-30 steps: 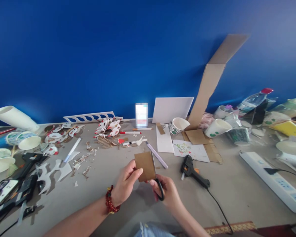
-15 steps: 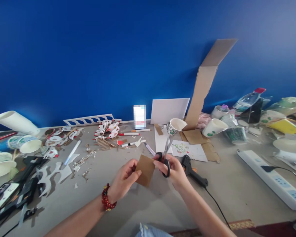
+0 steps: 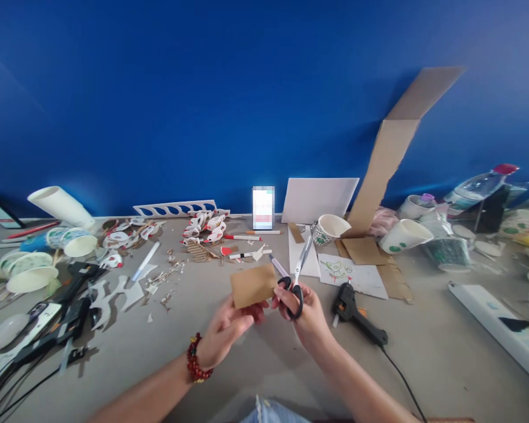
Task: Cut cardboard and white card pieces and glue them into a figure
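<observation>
A small brown cardboard rectangle is held above the middle of the grey table. My left hand is under its lower edge, fingers behind the card and thumb in front, partly apart. My right hand pinches the card's right corner between thumb and finger. The same hand has black-handled scissors looped on its fingers, blades pointing up and away. Right of this hand lies a black glue gun. Behind the scissors sits a patterned paper cup, beside a sheet with a green drawing.
Red-and-white cut pieces, markers and paper scraps lie behind and left. More glue guns and paper cups fill the left side. A tall cardboard strip leans on the blue wall; a power strip is at right.
The card has turned from upright to lying lengthwise and moved up slightly. My left hand's grip on it has loosened and shifted below it. The view has swung left.
</observation>
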`<act>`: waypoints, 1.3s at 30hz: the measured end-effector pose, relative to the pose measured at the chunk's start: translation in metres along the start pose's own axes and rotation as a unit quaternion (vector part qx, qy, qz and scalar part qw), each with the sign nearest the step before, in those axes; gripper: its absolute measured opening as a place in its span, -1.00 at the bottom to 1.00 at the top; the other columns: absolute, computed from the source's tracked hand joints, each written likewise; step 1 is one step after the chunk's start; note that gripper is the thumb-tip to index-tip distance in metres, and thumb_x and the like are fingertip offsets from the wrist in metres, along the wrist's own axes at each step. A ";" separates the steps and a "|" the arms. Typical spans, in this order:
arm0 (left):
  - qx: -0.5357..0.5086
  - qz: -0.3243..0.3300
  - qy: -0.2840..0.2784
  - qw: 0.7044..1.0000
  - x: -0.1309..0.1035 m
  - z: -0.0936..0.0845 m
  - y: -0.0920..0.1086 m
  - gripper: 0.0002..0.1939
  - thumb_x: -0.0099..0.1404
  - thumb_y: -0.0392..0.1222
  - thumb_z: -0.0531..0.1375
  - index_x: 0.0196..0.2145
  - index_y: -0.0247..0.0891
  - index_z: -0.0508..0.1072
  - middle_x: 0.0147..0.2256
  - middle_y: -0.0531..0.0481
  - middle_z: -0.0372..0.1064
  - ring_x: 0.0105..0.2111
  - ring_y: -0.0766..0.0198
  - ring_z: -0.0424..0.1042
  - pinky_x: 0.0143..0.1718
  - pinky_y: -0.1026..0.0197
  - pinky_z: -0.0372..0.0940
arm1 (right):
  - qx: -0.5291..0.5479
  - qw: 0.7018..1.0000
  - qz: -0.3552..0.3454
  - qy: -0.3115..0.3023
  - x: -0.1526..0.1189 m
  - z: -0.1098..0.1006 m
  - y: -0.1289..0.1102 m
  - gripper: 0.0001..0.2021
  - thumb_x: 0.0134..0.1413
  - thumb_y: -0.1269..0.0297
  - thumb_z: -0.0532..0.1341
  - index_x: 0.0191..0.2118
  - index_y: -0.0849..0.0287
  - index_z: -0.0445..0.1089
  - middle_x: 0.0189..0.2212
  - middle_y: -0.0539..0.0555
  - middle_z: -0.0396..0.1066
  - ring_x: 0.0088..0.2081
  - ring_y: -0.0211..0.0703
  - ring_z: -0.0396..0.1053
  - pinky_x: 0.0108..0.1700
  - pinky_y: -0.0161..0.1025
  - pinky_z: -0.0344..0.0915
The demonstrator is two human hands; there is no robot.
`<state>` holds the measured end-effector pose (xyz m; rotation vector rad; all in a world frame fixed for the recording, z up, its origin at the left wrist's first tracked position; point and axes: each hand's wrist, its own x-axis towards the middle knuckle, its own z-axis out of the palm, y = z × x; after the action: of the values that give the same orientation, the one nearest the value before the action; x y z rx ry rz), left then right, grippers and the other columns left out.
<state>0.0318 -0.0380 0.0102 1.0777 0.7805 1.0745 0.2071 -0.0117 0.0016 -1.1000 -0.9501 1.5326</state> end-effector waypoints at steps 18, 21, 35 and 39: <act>0.050 -0.049 0.189 0.980 0.009 -0.011 0.018 -0.79 0.16 -0.05 0.28 -0.42 -0.26 0.56 -0.41 -0.05 0.56 -0.35 0.13 0.51 -0.25 0.15 0.38 | -0.151 0.953 0.026 -0.260 -0.007 0.000 0.005 -0.40 -0.08 -0.33 0.21 -0.42 0.26 0.37 -0.60 0.04 0.40 -0.64 -0.36 0.12 -0.60 -0.39 -0.01; 0.051 -0.053 0.187 0.980 0.008 -0.010 0.018 -0.80 0.18 -0.06 0.28 -0.40 -0.25 0.56 -0.39 -0.05 0.56 -0.35 0.14 0.51 -0.23 0.16 0.39 | -0.152 0.952 0.025 -0.265 -0.008 0.000 0.005 -0.42 -0.06 -0.30 0.22 -0.43 0.25 0.36 -0.59 0.04 0.38 -0.62 -0.35 0.14 -0.59 -0.39 0.01; 0.041 -0.061 0.181 0.981 0.008 -0.009 0.012 -0.78 0.21 -0.07 0.25 -0.44 -0.27 0.57 -0.37 -0.05 0.57 -0.30 0.15 0.52 -0.21 0.20 0.39 | -0.129 0.960 0.024 -0.247 -0.006 -0.002 0.017 -0.43 -0.03 -0.29 0.20 -0.42 0.25 0.33 -0.58 0.02 0.36 -0.63 -0.37 0.12 -0.61 -0.40 0.00; 0.039 -0.074 0.195 0.977 0.008 -0.007 0.014 -0.79 0.20 -0.07 0.25 -0.42 -0.26 0.58 -0.38 -0.03 0.57 -0.33 0.19 0.52 -0.22 0.23 0.39 | -0.119 0.959 0.026 -0.257 -0.006 -0.003 0.020 -0.42 -0.03 -0.29 0.21 -0.41 0.27 0.33 -0.58 0.03 0.36 -0.63 -0.37 0.13 -0.61 -0.41 0.00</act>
<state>0.0237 -0.0274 0.0217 0.8672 1.2067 1.1501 0.2050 -0.0212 -0.0169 -0.9065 -1.4995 1.8259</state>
